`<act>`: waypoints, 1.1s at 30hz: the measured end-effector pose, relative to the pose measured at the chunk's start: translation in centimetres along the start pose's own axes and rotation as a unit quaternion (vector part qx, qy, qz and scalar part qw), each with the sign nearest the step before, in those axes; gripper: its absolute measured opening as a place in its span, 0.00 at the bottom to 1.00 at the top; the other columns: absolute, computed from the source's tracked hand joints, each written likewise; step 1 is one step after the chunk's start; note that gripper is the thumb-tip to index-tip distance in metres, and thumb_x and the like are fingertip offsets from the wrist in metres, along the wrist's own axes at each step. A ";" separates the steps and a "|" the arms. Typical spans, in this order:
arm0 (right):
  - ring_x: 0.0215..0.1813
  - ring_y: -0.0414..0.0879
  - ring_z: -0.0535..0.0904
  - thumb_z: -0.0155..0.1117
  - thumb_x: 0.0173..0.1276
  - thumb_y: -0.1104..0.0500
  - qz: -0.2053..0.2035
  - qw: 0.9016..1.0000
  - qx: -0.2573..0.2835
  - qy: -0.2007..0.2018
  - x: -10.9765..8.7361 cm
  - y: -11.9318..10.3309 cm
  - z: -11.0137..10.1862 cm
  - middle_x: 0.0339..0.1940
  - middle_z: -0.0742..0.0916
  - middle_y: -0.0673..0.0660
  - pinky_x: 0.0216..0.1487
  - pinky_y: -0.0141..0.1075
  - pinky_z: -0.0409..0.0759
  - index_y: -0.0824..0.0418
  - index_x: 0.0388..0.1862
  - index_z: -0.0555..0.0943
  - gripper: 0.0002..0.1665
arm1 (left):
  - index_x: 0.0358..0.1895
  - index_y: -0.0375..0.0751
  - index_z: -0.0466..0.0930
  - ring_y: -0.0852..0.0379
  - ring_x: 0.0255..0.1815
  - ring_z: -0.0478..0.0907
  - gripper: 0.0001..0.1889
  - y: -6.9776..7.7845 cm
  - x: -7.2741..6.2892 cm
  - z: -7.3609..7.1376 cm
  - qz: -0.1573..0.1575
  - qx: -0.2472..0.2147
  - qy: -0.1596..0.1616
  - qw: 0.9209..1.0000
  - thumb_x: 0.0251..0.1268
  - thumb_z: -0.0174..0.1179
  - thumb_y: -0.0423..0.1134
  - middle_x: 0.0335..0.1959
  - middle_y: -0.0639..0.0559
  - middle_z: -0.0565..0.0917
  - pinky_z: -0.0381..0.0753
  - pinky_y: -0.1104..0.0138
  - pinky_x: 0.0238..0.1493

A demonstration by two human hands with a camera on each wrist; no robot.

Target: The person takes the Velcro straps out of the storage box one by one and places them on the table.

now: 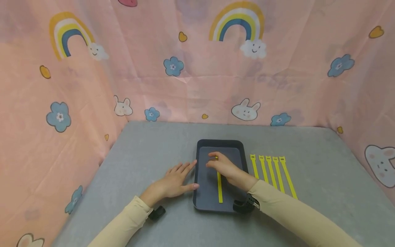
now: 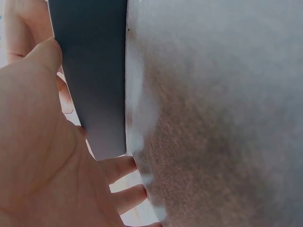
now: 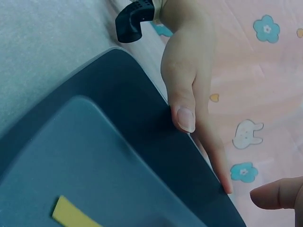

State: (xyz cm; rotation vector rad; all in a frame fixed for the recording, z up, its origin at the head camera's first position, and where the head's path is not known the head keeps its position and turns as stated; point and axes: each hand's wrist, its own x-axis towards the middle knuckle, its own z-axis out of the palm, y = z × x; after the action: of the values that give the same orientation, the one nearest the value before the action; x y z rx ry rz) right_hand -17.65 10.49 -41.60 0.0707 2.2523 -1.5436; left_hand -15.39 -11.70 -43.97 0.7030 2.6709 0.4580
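My left hand (image 1: 174, 183) is spread flat beside the dark grey tray (image 1: 205, 202), its fingers straight, thumb and index fingertip right at the tray's left rim. Inside the tray, one yellow cable strap (image 1: 220, 192) lies lengthwise, near the middle. Over its far end hovers my right hand (image 1: 226, 168), thumb and index finger apart, with the strap's head showing in the gap between them. The right wrist view catches only the near end of the strap (image 3: 73, 213) and the tip of my right thumb (image 3: 272, 195).
To the right of the tray, several more yellow cable straps (image 1: 288, 176) lie side by side on the grey table (image 1: 327, 164), partly covered by my right forearm. A pink patterned cloth (image 1: 197, 92) hangs behind the table and on both sides.
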 end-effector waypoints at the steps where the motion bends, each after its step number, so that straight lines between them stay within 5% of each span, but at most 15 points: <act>1: 0.73 0.62 0.67 0.59 0.67 0.59 -0.002 1.000 0.000 0.000 0.0 0.0 0.0 0.72 0.72 0.67 0.75 0.60 0.59 0.64 0.73 0.64 0.36 | 0.81 0.63 0.36 0.36 0.82 0.47 0.46 0.0 0.0 0.0 0.000 0.000 0.001 1.000 0.67 0.45 0.72 0.82 0.46 0.51 0.51 0.35 0.74; 12: 0.73 0.62 0.68 0.57 0.70 0.60 -0.047 0.998 0.023 0.023 0.7 -0.1 -1.3 0.73 0.71 0.67 0.73 0.58 0.65 0.65 0.72 0.65 0.33 | 0.81 0.64 0.36 0.38 0.82 0.47 0.46 0.1 0.1 0.1 -0.006 0.002 0.002 1.000 0.66 0.46 0.73 0.82 0.47 0.51 0.51 0.36 0.75; 23: 0.59 0.60 0.77 0.54 0.76 0.61 -0.071 0.993 0.023 0.094 3.2 1.9 -3.4 0.64 0.77 0.69 0.54 0.45 0.79 0.69 0.68 0.70 0.24 | 0.81 0.65 0.36 0.37 0.82 0.46 0.46 0.1 0.0 -0.1 -0.006 -0.003 0.003 1.000 0.67 0.46 0.73 0.82 0.47 0.51 0.49 0.35 0.75; 33: 0.39 0.47 0.80 0.64 0.68 0.64 -0.086 0.989 -0.014 0.115 4.3 3.5 -3.6 0.39 0.83 0.59 0.38 0.34 0.78 0.71 0.58 0.78 0.20 | 0.81 0.65 0.35 0.37 0.82 0.45 0.46 0.0 0.0 0.0 -0.005 -0.001 0.004 1.000 0.67 0.45 0.73 0.82 0.47 0.50 0.49 0.35 0.75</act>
State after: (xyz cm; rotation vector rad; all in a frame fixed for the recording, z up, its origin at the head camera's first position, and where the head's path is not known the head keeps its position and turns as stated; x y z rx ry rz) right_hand -21.74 14.27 -45.10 0.0490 2.5172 -1.6668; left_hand -15.35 -11.70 -43.95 0.6891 2.6788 0.4621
